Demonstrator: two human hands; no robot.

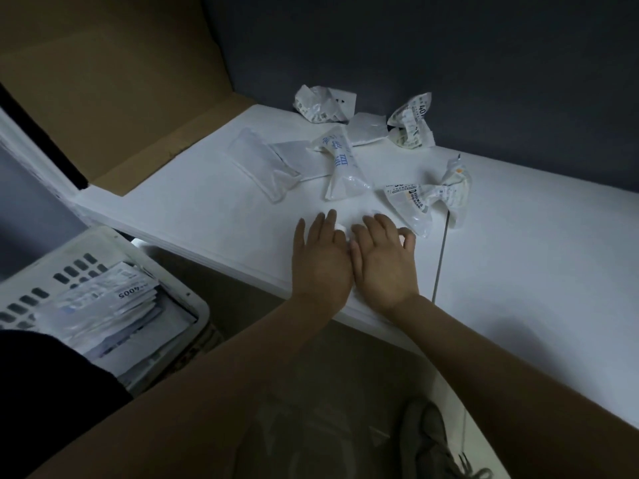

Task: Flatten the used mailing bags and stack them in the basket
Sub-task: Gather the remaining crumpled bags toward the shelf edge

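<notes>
My left hand (320,261) and my right hand (383,261) lie side by side, palms down, pressing a white mailing bag (345,227) flat near the front edge of the white table (193,216); the bag is almost wholly hidden under them. Beyond the hands lie several more bags: a crumpled one with printed labels (428,202) to the right, a twisted one with blue writing (340,167), a clear flat one (262,164), and two crumpled ones at the back (323,103) (411,121). The white slotted basket (193,295) stands on the floor at the lower left with flattened bags (107,305) stacked inside.
A brown cardboard sheet (114,91) leans at the table's left end. A thin metal rod (441,254) lies on the table right of my hands. A dark wall backs the table. A grey shoe (432,440) sits on the floor below.
</notes>
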